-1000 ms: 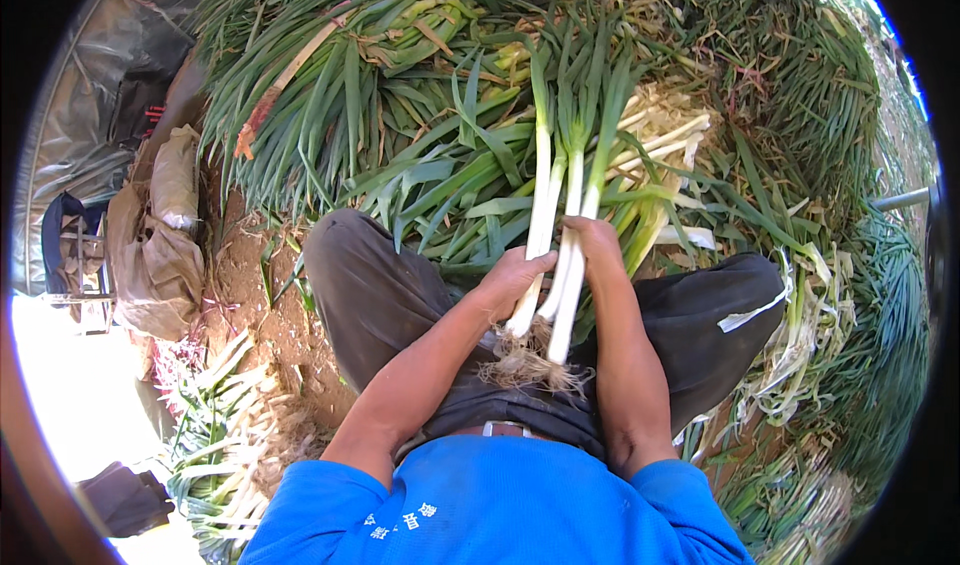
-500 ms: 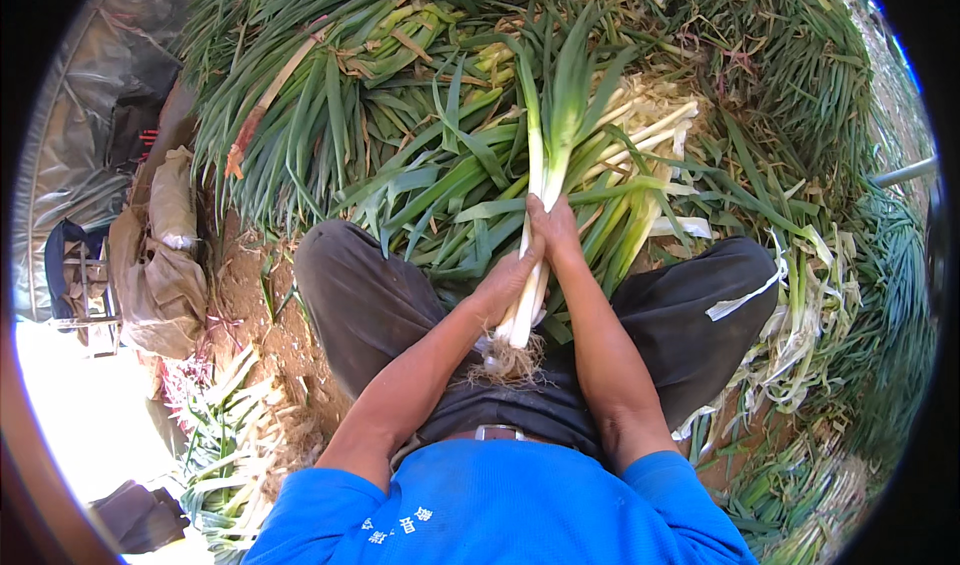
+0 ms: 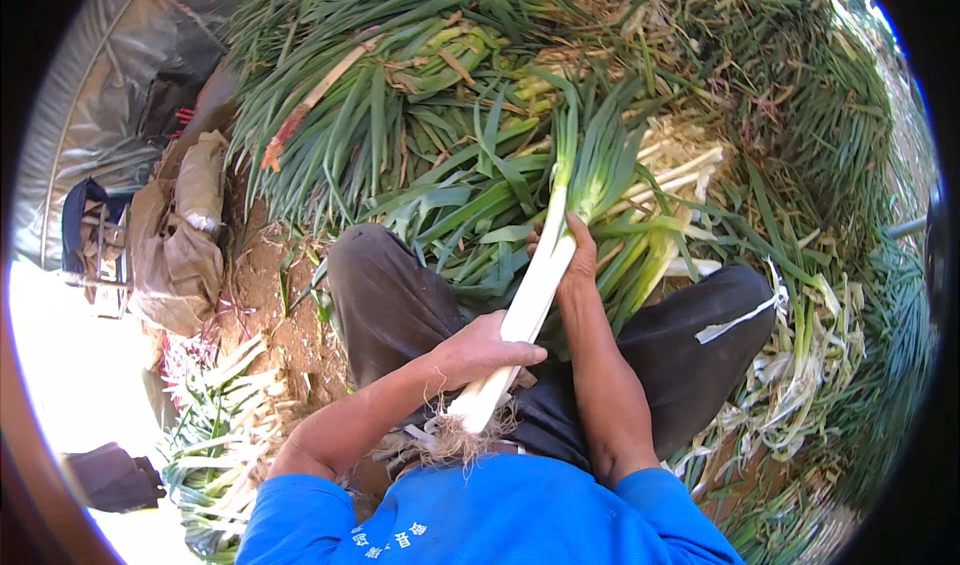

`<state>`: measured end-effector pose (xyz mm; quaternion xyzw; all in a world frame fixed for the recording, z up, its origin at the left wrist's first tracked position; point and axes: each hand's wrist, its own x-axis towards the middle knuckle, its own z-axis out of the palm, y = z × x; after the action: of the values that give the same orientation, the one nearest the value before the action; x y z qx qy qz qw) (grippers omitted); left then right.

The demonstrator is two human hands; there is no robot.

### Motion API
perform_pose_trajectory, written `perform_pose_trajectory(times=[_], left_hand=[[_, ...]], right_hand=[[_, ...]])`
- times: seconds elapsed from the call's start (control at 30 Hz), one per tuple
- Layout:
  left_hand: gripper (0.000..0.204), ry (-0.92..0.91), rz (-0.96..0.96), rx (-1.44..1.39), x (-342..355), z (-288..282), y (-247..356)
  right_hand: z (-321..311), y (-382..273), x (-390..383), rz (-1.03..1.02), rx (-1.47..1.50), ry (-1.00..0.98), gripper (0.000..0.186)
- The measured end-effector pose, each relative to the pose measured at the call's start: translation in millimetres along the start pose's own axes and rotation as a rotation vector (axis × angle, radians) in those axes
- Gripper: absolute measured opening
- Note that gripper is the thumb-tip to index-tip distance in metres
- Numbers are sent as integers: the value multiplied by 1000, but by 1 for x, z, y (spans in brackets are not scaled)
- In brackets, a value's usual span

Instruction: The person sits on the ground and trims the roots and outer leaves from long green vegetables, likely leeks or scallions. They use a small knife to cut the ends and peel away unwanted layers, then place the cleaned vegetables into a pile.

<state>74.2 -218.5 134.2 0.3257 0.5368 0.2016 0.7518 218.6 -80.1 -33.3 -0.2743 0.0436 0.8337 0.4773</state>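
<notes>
A small bunch of leeks lies slantwise across my lap. Its green leaves point away from me, and its white stalks run down toward my belly. My right hand is closed round the upper part, just below the leaves. Lower down, my left hand grips the white stalks, its thumb laid across them. The shaggy roots hang at the near end, by the hem of my blue shirt. The palm sides of both hands are hidden.
A large heap of leeks spreads beyond my knees. Cut white stalks lie ahead to the right, with pale peeled skins beside my right knee. More leeks are at lower left, near a brown cloth bundle.
The bunch has come nearer my body and tilted, its roots moving down and left. My left hand has moved apart from my right, toward the root end.
</notes>
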Motion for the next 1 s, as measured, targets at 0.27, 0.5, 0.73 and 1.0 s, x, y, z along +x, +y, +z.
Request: perform_pose_trajectory(times=[0.27,0.5,0.73,1.0], left_hand=[[43,9,74,-114,26,-9,31],[37,132,266,-129,-79,-30,72],[44,238,500,-320,-226,-55,51],[51,731,1054,-486,-388,-51,-34]], right_hand=[[32,1,-8,-30,-1,-280,64],[38,6,-20,-82,-220,-307,86],[-17,-4,12,-22,-467,-39,88],[-30,3,33,88,-565,48,77]])
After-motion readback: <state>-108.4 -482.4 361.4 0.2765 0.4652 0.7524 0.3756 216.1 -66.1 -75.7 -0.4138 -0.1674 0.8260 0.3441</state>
